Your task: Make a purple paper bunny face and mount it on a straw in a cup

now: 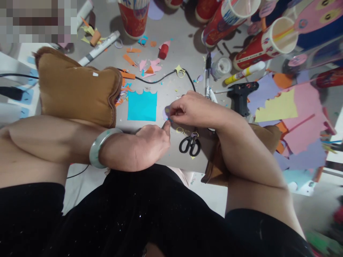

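Note:
A small purple paper cutout (165,113) with a yellowish spot lies on the grey table, between my two hands. My left hand (150,142), with a pale green bangle at the wrist, is closed, a fingertip holding the cutout's lower edge. From the right, my right hand (190,110) pinches its fingers together over the same cutout; a speck of blue shows by the fingertips, but what they grip is hidden. Left of the hands lies a blue paper sheet (142,106) with a scalloped top edge. Black-handled scissors (190,144) rest just below my right hand, beside yellow paper rings (179,130).
A brown cushion (77,89) sits at left. Paper scraps (150,67) and a black cable (158,81) lie beyond the hands. A glue gun (242,94), a yellow marker (243,73) and coloured sheets (302,117) are at right. Red paper cups (134,21) stand behind.

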A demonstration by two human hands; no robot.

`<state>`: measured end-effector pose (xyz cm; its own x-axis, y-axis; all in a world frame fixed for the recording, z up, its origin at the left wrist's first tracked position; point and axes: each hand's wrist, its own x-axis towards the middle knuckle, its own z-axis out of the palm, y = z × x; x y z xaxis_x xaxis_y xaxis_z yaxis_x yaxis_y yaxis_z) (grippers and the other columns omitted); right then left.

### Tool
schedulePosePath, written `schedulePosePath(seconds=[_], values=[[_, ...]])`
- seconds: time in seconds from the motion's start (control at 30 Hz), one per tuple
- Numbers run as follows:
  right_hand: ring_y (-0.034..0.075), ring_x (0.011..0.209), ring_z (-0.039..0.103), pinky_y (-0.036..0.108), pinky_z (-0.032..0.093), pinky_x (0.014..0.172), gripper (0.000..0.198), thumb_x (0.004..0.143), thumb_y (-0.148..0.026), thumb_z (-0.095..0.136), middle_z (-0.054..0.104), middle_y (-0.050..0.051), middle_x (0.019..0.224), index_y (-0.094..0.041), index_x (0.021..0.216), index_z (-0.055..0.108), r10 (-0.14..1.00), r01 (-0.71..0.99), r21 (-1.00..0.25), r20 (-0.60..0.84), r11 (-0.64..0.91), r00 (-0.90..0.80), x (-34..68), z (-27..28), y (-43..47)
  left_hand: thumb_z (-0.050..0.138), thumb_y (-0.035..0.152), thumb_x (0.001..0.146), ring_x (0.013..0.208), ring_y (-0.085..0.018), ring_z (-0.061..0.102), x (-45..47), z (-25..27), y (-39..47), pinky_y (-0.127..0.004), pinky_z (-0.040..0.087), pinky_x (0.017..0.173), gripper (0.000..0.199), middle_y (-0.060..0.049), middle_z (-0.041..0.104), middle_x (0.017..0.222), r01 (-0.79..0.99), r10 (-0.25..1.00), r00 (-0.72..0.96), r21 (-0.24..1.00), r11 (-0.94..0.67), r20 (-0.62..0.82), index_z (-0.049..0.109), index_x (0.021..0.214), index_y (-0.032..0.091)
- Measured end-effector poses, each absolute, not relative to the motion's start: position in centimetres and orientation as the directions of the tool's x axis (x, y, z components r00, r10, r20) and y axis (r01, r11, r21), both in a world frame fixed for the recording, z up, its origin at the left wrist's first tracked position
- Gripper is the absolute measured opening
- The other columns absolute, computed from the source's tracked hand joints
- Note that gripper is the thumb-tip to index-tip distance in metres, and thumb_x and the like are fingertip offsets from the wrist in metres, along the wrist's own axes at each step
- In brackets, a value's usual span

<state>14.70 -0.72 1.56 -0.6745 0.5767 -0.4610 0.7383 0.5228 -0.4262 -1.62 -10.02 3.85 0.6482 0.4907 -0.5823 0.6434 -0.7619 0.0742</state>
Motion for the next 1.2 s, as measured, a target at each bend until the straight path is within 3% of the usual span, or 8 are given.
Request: schedulePosePath(seconds=[0.33,0.53,0.77,0.93,1.2], values=[[0.017,0.076,0.065,0.031,0.038,0.076,0.022,0.082,-0.019,0.061,0.075,0.002,0.073,-0.021,0.089,0.083,0.61,0.758,-0.431,-0.452,0.49,-0.651,14.8,1.5,-1.1,0.04,-0.011,0.082,0.082,-0.028,0.079,-1.7,3.9,-10.1,-0.034,0.054,0.073,0.078,-0.024,0.081,0.091,0.675,0.515,0.653,0.118,-0.729,-0.555,0.032,0.16,-0.009],[0.018,0.078,0.066,0.032,0.038,0.076,0.022,0.085,-0.023,0.061,0.075,0.002,0.073,-0.023,0.088,0.083,0.621,0.756,-0.436,-0.435,0.489,-0.652,15.6,1.6,-1.0,0.048,-0.004,0.086,0.076,-0.029,0.078,-1.6,3.6,-9.9,-0.034,0.055,0.07,0.075,-0.018,0.079,0.078,0.588,0.465,0.699,0.066,-0.806,-0.543,0.038,0.16,-0.004],[0.019,0.08,0.065,0.034,0.038,0.077,0.023,0.089,-0.026,0.059,0.073,0.003,0.075,-0.022,0.09,0.081,0.672,0.771,-0.408,-0.386,0.49,-0.632,17.3,2.1,-0.5,0.06,0.006,0.088,0.082,-0.03,0.078,-1.4,3.4,-9.4,-0.036,0.055,0.071,0.073,-0.016,0.08,0.08,0.666,0.479,0.651,0.14,-0.732,-0.589,0.047,0.16,0.009],[0.019,0.079,0.065,0.034,0.039,0.079,0.024,0.09,-0.029,0.058,0.073,0.002,0.073,-0.024,0.092,0.081,0.661,0.755,-0.431,-0.378,0.495,-0.649,17.0,1.7,-0.8,0.051,0.006,0.089,0.085,-0.03,0.078,-1.2,3.5,-9.3,-0.036,0.054,0.071,0.069,-0.016,0.081,0.085,0.691,0.472,0.629,0.166,-0.704,-0.618,0.051,0.157,0.008],[0.015,0.071,0.063,0.031,0.038,0.078,0.022,0.088,-0.023,0.059,0.071,0.001,0.07,-0.021,0.091,0.081,0.634,0.724,-0.475,-0.369,0.5,-0.679,16.0,1.4,-1.3,0.049,0.008,0.089,0.073,-0.026,0.074,-1.2,3.4,-9.4,-0.032,0.046,0.062,0.071,-0.016,0.078,0.079,0.602,0.449,0.663,0.069,-0.796,-0.6,0.046,0.16,0.007]])
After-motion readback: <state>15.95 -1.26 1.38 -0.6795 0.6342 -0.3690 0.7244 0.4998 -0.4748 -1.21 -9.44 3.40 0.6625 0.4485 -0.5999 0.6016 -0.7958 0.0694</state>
